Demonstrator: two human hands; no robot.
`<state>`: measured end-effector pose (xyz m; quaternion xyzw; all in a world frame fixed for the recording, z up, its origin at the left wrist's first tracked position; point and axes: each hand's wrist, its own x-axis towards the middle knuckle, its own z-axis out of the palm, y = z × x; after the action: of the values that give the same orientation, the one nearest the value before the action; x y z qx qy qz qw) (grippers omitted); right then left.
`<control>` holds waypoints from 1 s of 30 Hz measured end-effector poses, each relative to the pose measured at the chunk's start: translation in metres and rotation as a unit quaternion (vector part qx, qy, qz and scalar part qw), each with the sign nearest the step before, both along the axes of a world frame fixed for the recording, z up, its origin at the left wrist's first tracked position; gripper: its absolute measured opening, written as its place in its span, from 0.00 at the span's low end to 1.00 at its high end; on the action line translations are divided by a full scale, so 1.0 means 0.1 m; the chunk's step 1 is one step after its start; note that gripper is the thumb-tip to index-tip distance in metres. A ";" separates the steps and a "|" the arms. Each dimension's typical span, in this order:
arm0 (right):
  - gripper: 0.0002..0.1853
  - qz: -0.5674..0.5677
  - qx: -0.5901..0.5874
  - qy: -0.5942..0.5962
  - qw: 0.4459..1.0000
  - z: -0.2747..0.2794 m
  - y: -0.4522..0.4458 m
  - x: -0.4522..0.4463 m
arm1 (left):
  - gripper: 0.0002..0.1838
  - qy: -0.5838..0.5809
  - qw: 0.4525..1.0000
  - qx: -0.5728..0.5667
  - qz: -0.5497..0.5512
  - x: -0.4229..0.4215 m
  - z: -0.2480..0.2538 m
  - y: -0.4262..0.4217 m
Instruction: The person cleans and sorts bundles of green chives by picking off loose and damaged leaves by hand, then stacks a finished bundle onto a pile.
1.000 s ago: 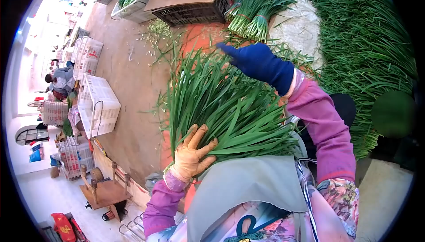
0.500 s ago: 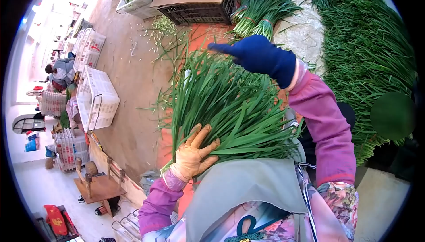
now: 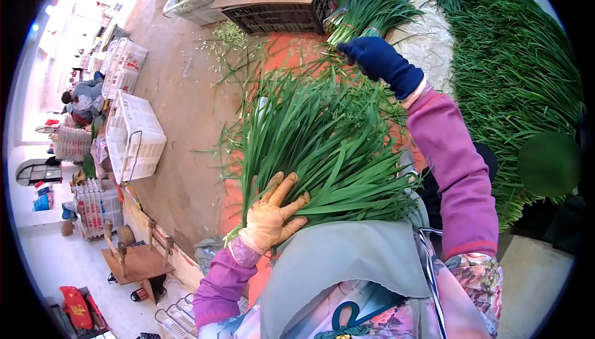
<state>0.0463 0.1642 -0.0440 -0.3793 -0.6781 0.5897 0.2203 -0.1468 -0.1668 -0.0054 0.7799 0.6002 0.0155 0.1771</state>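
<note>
A large pile of long green garlic chives (image 3: 316, 147) lies across my lap, against the grey apron (image 3: 347, 258). My left hand (image 3: 273, 215), in a tan glove, rests on its near left side with fingers spread over the leaves. Beyond the far side of the pile is my right hand (image 3: 381, 63), in a navy glove, its fingers curled inward. Whatever may be in those fingers is too small to make out. Just past that hand lie tied bunches of chives (image 3: 372, 10).
To the right spreads a big heap of loose chives (image 3: 514, 66). A cardboard-topped black crate (image 3: 273, 17) stands ahead, beside scattered trimmings (image 3: 229, 35). White plastic crates (image 3: 136, 137) and a small wooden stool (image 3: 139, 261) are on the left. Another person (image 3: 87, 100) sits farther off.
My right hand has drawn back to the right and slightly away from the pile, and its outstretched fingers have curled. My left hand stays on the chives.
</note>
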 end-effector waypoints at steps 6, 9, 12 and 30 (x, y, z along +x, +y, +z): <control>0.31 0.144 0.466 -0.159 0.858 0.13 -0.31 -0.03 | 0.27 0.023 1.000 0.016 -0.007 0.03 0.00 0.01; 0.30 0.190 0.517 -0.066 0.832 0.04 -0.55 -0.22 | 0.27 0.006 1.000 0.010 -0.002 0.03 0.00 0.02; 0.11 0.141 0.465 0.009 0.874 -0.23 -0.44 -0.35 | 0.25 -0.030 1.000 0.000 0.010 0.04 0.02 0.05; 0.25 0.158 0.477 0.088 0.860 0.48 -0.80 -0.58 | 0.26 0.006 0.999 0.039 -0.005 0.10 0.07 0.10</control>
<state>-0.0119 0.0841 0.0035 -0.0623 -0.9052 0.2518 0.3366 -0.1373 -0.1565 0.0012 0.7894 0.5961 0.0326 0.1431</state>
